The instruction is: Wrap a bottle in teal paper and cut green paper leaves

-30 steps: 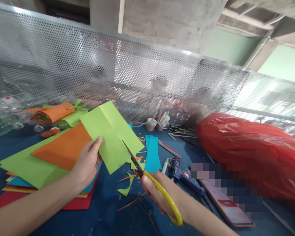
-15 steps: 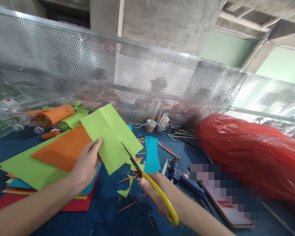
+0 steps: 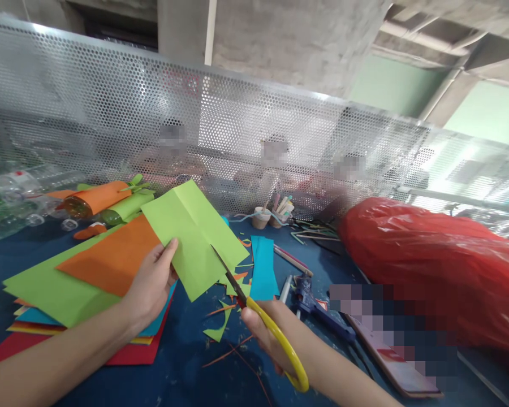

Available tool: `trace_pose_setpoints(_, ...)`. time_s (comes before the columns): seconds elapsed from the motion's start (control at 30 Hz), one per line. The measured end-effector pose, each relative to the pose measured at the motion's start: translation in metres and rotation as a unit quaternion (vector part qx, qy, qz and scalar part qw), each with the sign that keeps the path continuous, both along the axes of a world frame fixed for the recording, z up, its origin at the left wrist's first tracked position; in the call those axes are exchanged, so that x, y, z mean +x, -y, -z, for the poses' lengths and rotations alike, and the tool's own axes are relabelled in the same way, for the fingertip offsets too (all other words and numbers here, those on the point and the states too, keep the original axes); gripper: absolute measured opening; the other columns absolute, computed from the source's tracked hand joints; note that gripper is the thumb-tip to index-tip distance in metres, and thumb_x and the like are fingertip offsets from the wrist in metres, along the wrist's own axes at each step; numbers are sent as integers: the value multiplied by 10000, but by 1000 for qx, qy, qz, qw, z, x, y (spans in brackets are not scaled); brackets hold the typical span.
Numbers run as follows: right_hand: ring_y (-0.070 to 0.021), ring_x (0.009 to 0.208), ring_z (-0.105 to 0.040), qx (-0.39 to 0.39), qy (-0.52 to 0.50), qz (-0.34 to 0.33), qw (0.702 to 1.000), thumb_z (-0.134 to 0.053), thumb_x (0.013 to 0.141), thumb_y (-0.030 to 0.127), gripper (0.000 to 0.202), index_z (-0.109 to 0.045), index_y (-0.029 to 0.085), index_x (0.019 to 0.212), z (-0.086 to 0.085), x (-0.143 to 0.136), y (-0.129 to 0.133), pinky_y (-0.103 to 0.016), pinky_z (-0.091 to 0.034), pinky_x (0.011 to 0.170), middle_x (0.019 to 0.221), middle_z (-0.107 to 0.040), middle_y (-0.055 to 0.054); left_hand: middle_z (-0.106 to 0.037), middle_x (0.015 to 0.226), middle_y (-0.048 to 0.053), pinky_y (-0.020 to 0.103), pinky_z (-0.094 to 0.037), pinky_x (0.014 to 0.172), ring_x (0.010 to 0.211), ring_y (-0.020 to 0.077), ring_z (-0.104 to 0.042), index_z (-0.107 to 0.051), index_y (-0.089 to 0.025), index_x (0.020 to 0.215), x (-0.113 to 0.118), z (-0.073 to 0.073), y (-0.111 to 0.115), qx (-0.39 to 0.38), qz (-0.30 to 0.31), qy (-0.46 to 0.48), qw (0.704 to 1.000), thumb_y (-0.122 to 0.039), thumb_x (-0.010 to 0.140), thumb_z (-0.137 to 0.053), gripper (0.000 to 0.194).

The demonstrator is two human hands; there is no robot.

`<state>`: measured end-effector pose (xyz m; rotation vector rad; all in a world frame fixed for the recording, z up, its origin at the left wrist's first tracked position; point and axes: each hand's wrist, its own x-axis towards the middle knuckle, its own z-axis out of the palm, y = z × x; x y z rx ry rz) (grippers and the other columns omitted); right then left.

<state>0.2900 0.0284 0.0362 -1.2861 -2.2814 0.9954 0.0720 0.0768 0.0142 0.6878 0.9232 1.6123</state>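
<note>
A creased sheet of light green paper (image 3: pixel 195 237) is pinched by its left edge in my left hand (image 3: pixel 152 277), thumb on top. My right hand (image 3: pixel 275 330) is closed round the yellow-handled scissors (image 3: pixel 275 333), whose dark blades reach into the sheet along its middle crease from the lower right edge. Beneath my left forearm lies a stack of coloured paper, with an orange sheet (image 3: pixel 114 254) and a larger green sheet (image 3: pixel 46 282) on top. Green and orange offcuts (image 3: pixel 219 325) lie below the held sheet, beside a blue paper piece (image 3: pixel 263 265).
To the right are a blue glue gun (image 3: pixel 322 311), a phone (image 3: pixel 394 356) and a big red plastic bag (image 3: pixel 428 254). Cups of pens (image 3: pixel 282 213) stand at the back. Paper-wrapped bottles (image 3: pixel 97 199) and clear bottles (image 3: pixel 12 209) lie at left, before a perforated metal screen (image 3: pixel 110 96).
Almost nothing differs. The whole view has shifted slightly; both hands, the green paper and the scissors keep the same arrangement.
</note>
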Motion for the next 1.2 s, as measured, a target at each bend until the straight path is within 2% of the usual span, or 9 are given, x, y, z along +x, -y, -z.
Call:
trace_pose_setpoints(0.17, -60, 359, -398, -77, -20, 30, 996, -225, 813, 820, 628, -357, 214, 714, 5, 0, 2, -162, -274, 324, 518, -338, 80, -777, 871, 58, 272, -573, 616, 809, 239, -730, -681, -168, 869, 1, 0, 0, 2, -2, 3, 1000, -280, 752, -726, 169)
trace_pose_setpoints(0.23, -66, 357, -433, -85, -25, 44, 995, -231, 840, 792, 603, -369, 215, 737, 5, 1, 5, -163, -315, 330, 531, -377, 77, -776, 881, 61, 261, -570, 621, 806, 228, -728, -683, -161, 873, 2, -1, 1, 9, 1, 1, 1000, -284, 752, -729, 178)
trace_pose_setpoints(0.4, -101, 473, -503, -44, -11, -8, 999, -160, 902, 722, 647, -446, 191, 669, -6, 4, 12, -206, -402, 471, 544, -509, 8, -774, 874, 59, 247, -559, 606, 777, 214, -725, -688, -150, 885, 4, -2, 3, 19, 7, -13, 1000, -348, 714, -769, 274)
trace_pose_setpoints(0.53, -132, 570, -544, -25, 0, -11, 1000, -120, 905, 718, 660, -465, 190, 709, -13, 6, 14, -242, -434, 579, 623, -573, -26, -769, 856, 58, 254, -551, 606, 763, 214, -719, -688, -151, 899, 6, -1, 7, 25, 25, -23, 999, -394, 707, -776, 322)
trace_pose_setpoints(0.73, -125, 576, -513, -8, 4, -19, 1000, -75, 924, 684, 679, -486, 183, 724, -16, 6, 16, -253, -440, 596, 719, -612, -55, -758, 836, 44, 253, -533, 615, 729, 200, -701, -693, -165, 890, 8, 5, 10, 49, 44, -68, 996, -446, 737, -746, 324)
trace_pose_setpoints(0.9, -124, 560, -506, -12, -1, -14, 1000, -82, 924, 685, 676, -496, 181, 750, -16, 5, 16, -253, -437, 568, 727, -619, -57, -748, 772, 40, 271, -535, 588, 708, 223, -700, -688, -172, 845, 8, 7, 10, 46, 47, -68, 996, -483, 689, -772, 359)
trace_pose_setpoints(1.07, -156, 626, -514, 41, 17, -34, 998, -76, 921, 686, 693, -524, 177, 780, -21, 6, 14, -283, -441, 606, 742, -589, -61, -752, 785, 44, 269, -541, 591, 740, 235, -705, -684, -180, 823, 8, 6, 11, 58, 54, -70, 994, -485, 703, -762, 336)
trace_pose_setpoints(1.2, -169, 647, -509, 79, 36, -30, 996, -98, 918, 692, 670, -514, 184, 789, -19, 6, 12, -302, -443, 631, 762, -590, -66, -757, 845, 44, 265, -548, 653, 818, 231, -704, -695, -192, 894, 6, 7, 9, 76, 55, -85, 992, -457, 750, -734, 304)
